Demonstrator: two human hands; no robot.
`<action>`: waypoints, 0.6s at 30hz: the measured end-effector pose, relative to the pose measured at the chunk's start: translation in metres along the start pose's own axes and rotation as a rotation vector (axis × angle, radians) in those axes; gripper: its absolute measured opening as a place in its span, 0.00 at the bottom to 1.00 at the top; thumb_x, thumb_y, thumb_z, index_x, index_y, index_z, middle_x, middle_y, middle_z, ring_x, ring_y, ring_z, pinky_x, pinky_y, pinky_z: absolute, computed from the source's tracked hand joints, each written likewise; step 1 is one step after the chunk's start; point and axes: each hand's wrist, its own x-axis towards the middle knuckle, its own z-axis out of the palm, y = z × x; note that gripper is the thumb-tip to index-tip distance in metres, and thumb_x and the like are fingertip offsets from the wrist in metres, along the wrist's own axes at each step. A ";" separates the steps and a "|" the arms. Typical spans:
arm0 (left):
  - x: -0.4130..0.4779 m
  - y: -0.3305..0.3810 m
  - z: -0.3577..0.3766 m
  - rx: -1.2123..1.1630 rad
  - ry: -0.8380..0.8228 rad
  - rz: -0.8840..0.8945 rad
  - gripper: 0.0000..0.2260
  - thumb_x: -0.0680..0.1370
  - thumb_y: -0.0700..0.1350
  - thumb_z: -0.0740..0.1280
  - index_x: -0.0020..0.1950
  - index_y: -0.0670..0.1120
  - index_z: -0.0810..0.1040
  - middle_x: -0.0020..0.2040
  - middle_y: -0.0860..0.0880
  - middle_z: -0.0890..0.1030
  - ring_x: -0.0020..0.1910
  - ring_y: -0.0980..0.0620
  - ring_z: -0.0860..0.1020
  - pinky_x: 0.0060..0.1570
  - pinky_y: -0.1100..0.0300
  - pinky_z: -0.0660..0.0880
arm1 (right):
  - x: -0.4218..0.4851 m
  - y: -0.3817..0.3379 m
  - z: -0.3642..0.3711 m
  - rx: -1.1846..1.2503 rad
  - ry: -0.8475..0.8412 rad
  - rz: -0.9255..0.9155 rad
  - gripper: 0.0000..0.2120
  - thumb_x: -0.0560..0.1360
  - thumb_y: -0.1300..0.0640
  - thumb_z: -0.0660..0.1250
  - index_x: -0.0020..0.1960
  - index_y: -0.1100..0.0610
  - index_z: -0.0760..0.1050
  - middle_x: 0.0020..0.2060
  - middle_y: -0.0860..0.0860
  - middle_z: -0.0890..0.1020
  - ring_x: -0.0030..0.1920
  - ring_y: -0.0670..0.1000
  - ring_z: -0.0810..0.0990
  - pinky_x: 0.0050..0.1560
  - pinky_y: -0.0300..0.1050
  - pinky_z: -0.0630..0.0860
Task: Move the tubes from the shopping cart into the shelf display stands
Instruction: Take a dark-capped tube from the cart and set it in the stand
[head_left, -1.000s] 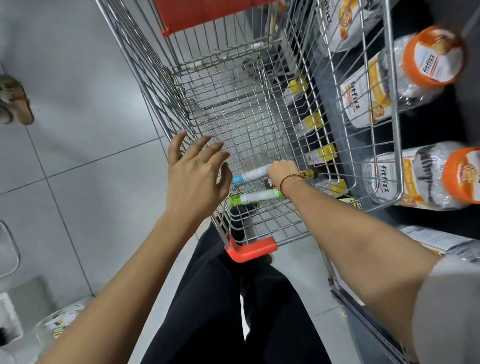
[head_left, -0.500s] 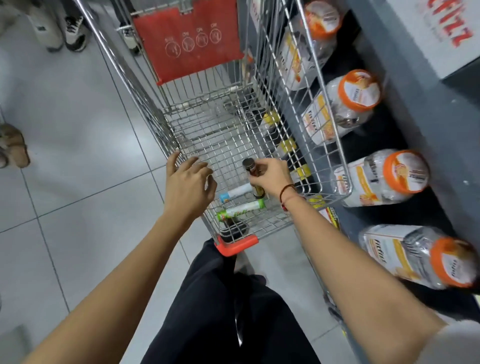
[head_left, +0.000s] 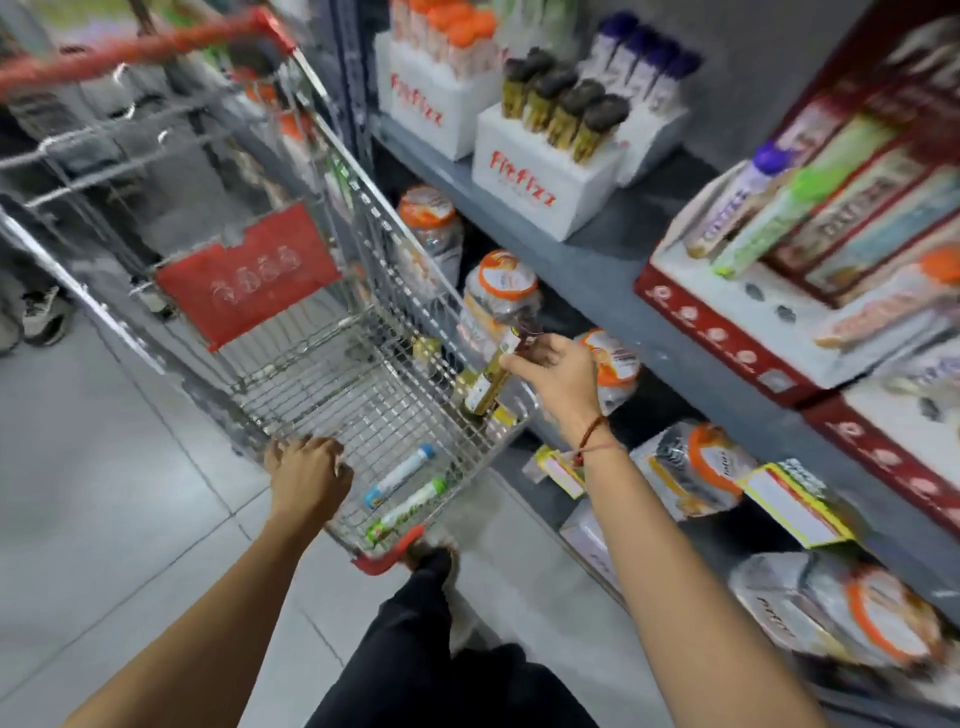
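Observation:
My right hand (head_left: 556, 371) grips a gold tube with a dark cap (head_left: 491, 376), holding it above the right rim of the wire shopping cart (head_left: 332, 358). My left hand (head_left: 306, 475) is closed on the cart's near left rim. Two tubes lie on the cart floor: a white one with a blue cap (head_left: 400, 475) and a green-capped one (head_left: 408, 512). On the shelf, a white display stand (head_left: 540, 182) holds several dark-capped gold tubes (head_left: 566, 117). Beside it stands another white stand (head_left: 426, 101) with orange-capped tubes.
The grey shelf edge (head_left: 613, 270) runs along the right. Orange-lidded jars (head_left: 498, 296) lie on the lower shelf under it. A red-and-white stand (head_left: 737, 317) with boxed tubes sits at right. Another person's shoe (head_left: 44, 317) is at the far left on the tiled floor.
My right hand has lifted the gold tube out of the cart bottom up to the cart's right rim. My view has tilted up to the shelf stands. The left hand has closed on the rim.

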 end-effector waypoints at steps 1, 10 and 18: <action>0.004 0.011 -0.004 -0.017 -0.008 0.007 0.09 0.69 0.44 0.69 0.48 0.45 0.82 0.49 0.44 0.83 0.53 0.43 0.77 0.62 0.41 0.58 | -0.003 -0.005 -0.014 0.039 0.036 -0.001 0.09 0.65 0.63 0.77 0.42 0.58 0.79 0.36 0.50 0.83 0.36 0.39 0.81 0.43 0.36 0.79; 0.043 0.147 -0.032 -0.206 0.018 0.412 0.13 0.70 0.40 0.68 0.54 0.42 0.80 0.56 0.41 0.80 0.56 0.41 0.75 0.55 0.45 0.71 | -0.039 -0.042 -0.143 0.282 0.337 -0.076 0.08 0.67 0.67 0.74 0.43 0.57 0.80 0.35 0.49 0.84 0.36 0.44 0.82 0.41 0.36 0.79; 0.047 0.287 -0.077 -0.355 0.174 0.834 0.16 0.67 0.39 0.66 0.54 0.41 0.78 0.53 0.41 0.81 0.53 0.40 0.77 0.50 0.47 0.75 | -0.077 -0.056 -0.234 0.356 0.514 -0.140 0.08 0.71 0.65 0.70 0.49 0.56 0.79 0.41 0.51 0.84 0.43 0.50 0.82 0.48 0.45 0.80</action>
